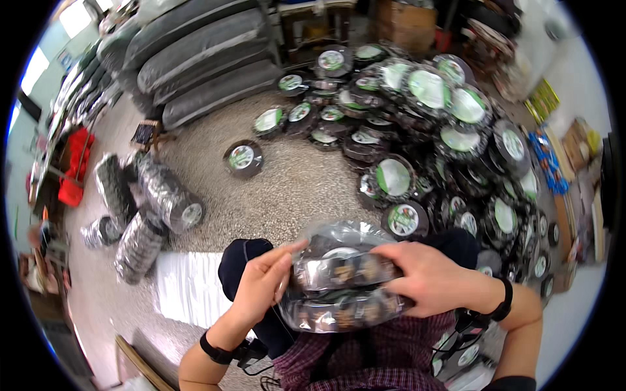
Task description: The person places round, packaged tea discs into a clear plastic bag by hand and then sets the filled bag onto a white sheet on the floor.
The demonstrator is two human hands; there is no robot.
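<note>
In my lap are round dark packs (339,314) stacked in a clear plastic bag (355,229), with brown patterned sides and part of a white label showing. My left hand (264,281) is at the bag's left side, its fingers bent and pressed together on the film. On the other side, my right hand (424,279) grips the packs through the film, thumb and fingers curled round their right edge. The fingertips of my right hand are partly hidden. A loose round pack with a green and white label (403,219) lies just beyond my right hand.
A big heap of similar round packs (427,91) spreads across the floor ahead and right. One pack (243,158) lies apart from it. Film-wrapped stacks (140,244) lie on the left, near white plastic sheets (189,287). A grey sofa-like stack (205,62) stands behind.
</note>
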